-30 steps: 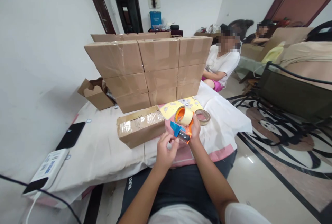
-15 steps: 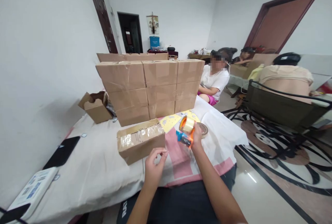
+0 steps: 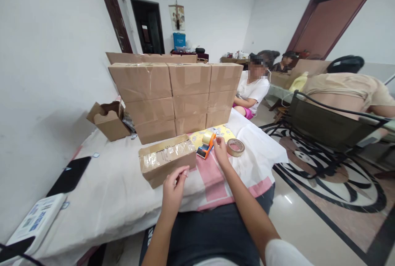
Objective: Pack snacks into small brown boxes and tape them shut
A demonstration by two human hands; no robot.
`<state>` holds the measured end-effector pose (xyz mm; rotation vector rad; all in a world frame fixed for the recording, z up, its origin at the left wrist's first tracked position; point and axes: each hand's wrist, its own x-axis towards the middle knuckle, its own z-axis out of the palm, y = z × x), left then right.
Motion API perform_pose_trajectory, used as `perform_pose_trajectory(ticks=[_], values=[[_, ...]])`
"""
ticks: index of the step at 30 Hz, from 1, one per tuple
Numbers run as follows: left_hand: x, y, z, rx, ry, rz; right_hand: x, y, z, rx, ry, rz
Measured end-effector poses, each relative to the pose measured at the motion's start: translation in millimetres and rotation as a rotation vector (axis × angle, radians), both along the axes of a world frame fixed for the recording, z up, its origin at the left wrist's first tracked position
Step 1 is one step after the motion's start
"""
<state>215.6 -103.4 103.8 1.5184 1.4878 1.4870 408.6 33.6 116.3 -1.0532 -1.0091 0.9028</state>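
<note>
My right hand (image 3: 220,151) grips the orange edge of a tape dispenser (image 3: 211,146), which carries a roll of clear tape and is down at the tablecloth just right of a cardboard box. That box (image 3: 168,163) lies long side toward me, with shiny tape across its top. Close to its front right corner, my left hand (image 3: 174,183) is closed in a pinch; whatever its fingertips hold, if anything, is too small to make out. A loose roll of tape (image 3: 235,147) lies flat to the right of my right hand.
Behind the box rises a stack of taped cartons (image 3: 189,107). An open carton (image 3: 108,122) stands at left, near a black tablet-like slab (image 3: 69,175) and a white printed package (image 3: 35,220). A person in white (image 3: 254,89) sits beyond the table; a chair (image 3: 333,134) stands right.
My right hand has brought the tape dispenser left and down to the cloth beside the box, turning it. My left hand stays pinched near the box. The camera view has shifted slightly.
</note>
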Motion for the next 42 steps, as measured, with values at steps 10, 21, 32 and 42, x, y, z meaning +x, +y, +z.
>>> perform_pose_trajectory(ticks=[10, 21, 32, 42], values=[[7.8, -19.5, 23.3, -0.033, 0.341, -0.205, -16.7, -122.7, 27.4, 0.220, -0.464, 0.599], [-7.0, -16.1, 14.2, -0.093, 0.077, -0.190, -42.4, -107.6, 34.0, 0.287, -0.513, 0.545], [-32.0, -0.6, 35.2, 0.032, 0.256, 0.233, -83.1, -13.6, 93.0, 0.245, -0.503, 0.600], [-45.1, 15.4, 24.7, 0.244, 0.780, 0.401, -116.1, 18.4, 82.3, 0.095, -1.019, 0.524]])
